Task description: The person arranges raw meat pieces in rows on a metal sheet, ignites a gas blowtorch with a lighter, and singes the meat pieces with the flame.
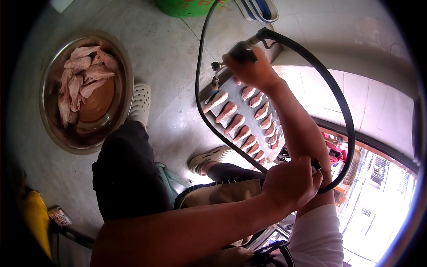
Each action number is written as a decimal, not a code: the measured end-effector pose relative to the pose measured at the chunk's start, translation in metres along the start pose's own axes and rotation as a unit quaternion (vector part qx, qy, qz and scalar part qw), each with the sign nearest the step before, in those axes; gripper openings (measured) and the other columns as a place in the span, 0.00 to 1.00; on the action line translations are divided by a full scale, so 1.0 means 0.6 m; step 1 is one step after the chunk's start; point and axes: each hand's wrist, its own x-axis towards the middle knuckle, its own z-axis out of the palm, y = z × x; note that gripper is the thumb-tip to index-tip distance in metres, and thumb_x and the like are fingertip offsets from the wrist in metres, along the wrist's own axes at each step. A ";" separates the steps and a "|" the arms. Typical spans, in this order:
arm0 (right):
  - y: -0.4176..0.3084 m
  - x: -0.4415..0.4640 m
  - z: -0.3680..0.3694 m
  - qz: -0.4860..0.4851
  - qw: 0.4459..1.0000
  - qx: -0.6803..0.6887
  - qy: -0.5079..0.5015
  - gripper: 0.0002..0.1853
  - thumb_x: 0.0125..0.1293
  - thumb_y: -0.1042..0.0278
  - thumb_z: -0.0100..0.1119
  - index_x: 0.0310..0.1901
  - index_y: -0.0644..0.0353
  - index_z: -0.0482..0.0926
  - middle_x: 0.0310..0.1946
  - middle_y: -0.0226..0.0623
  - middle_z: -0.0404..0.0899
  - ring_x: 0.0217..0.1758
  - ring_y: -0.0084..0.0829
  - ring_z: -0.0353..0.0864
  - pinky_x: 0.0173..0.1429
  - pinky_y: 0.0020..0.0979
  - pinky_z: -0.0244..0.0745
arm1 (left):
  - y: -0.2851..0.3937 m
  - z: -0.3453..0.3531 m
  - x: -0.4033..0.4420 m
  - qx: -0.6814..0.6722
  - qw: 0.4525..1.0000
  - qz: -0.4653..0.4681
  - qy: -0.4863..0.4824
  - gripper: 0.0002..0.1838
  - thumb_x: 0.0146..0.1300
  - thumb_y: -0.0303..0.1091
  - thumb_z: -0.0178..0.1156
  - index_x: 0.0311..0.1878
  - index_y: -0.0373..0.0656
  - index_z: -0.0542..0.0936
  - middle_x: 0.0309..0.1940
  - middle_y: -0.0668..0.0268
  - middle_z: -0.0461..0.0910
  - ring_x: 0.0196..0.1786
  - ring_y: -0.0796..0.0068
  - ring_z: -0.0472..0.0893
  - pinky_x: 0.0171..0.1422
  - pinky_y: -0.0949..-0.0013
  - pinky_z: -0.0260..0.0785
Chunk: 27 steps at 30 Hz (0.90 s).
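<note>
hose [197, 80] across tray [250, 119] edge, grn bucket [189, 8], prob.

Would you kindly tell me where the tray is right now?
In the head view, the tray lies just right of centre, below the right hand, with rows of raw drumsticks on it.

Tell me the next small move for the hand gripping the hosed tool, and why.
Probably shift the right hand slightly so the tool's nozzle points over the drumsticks: in this view, it hangs by the upper-left corner of the tray, beside the rows rather than over their middle.
</note>
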 end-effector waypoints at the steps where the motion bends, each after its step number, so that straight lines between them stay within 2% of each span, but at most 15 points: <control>1: 0.006 0.002 -0.003 0.005 1.000 0.003 -0.004 0.16 0.67 0.61 0.58 0.27 0.67 0.78 0.16 0.41 0.78 0.20 0.32 0.81 0.29 0.34 0.76 | 0.000 0.000 0.001 -0.005 1.000 -0.003 -0.002 0.19 0.68 0.44 0.56 0.41 0.32 0.77 0.21 0.51 0.81 0.27 0.51 0.84 0.37 0.52 0.77; 3: 0.019 0.006 -0.011 0.017 1.000 0.011 -0.010 0.16 0.71 0.61 0.58 0.31 0.67 0.78 0.18 0.37 0.80 0.20 0.27 0.82 0.25 0.28 0.76 | -0.001 0.002 0.003 -0.009 1.000 -0.008 -0.002 0.20 0.69 0.45 0.56 0.43 0.31 0.78 0.22 0.51 0.82 0.28 0.51 0.85 0.37 0.52 0.77; 9: 0.049 0.010 -0.049 0.062 0.997 0.011 0.044 0.17 0.72 0.59 0.59 0.32 0.65 0.79 0.20 0.37 0.81 0.20 0.27 0.83 0.24 0.28 0.77 | -0.006 0.013 0.006 0.002 1.000 -0.012 0.014 0.22 0.71 0.46 0.55 0.47 0.30 0.78 0.28 0.53 0.85 0.32 0.53 0.86 0.41 0.55 0.78; 10: 0.053 0.005 -0.057 0.098 0.993 0.051 0.050 0.17 0.72 0.57 0.60 0.32 0.65 0.80 0.20 0.37 0.81 0.20 0.27 0.83 0.23 0.27 0.78 | -0.009 0.015 0.007 0.010 1.000 -0.010 0.015 0.22 0.72 0.46 0.54 0.46 0.30 0.78 0.29 0.53 0.85 0.33 0.54 0.86 0.42 0.56 0.78; 13: 0.063 0.000 -0.080 0.125 0.988 0.069 0.060 0.13 0.66 0.64 0.58 0.33 0.69 0.78 0.21 0.41 0.80 0.20 0.33 0.85 0.25 0.31 0.81 | -0.008 0.010 0.014 0.015 0.999 -0.032 -0.009 0.21 0.70 0.46 0.56 0.48 0.34 0.79 0.30 0.52 0.86 0.35 0.53 0.87 0.43 0.55 0.79; 14: 0.068 0.000 -0.085 0.136 0.985 0.084 0.070 0.14 0.67 0.63 0.58 0.33 0.70 0.78 0.22 0.41 0.80 0.21 0.32 0.86 0.24 0.31 0.81 | -0.007 0.007 0.016 0.014 0.999 -0.044 -0.022 0.20 0.69 0.46 0.57 0.49 0.36 0.79 0.30 0.51 0.86 0.36 0.52 0.87 0.43 0.54 0.79; 27: 0.127 0.002 -0.124 0.180 0.975 0.104 0.078 0.17 0.67 0.61 0.58 0.32 0.71 0.78 0.24 0.43 0.82 0.23 0.33 0.86 0.27 0.30 0.82 | -0.033 0.029 0.036 0.027 0.996 -0.085 0.002 0.21 0.69 0.49 0.58 0.41 0.36 0.78 0.28 0.53 0.85 0.35 0.51 0.87 0.43 0.53 0.79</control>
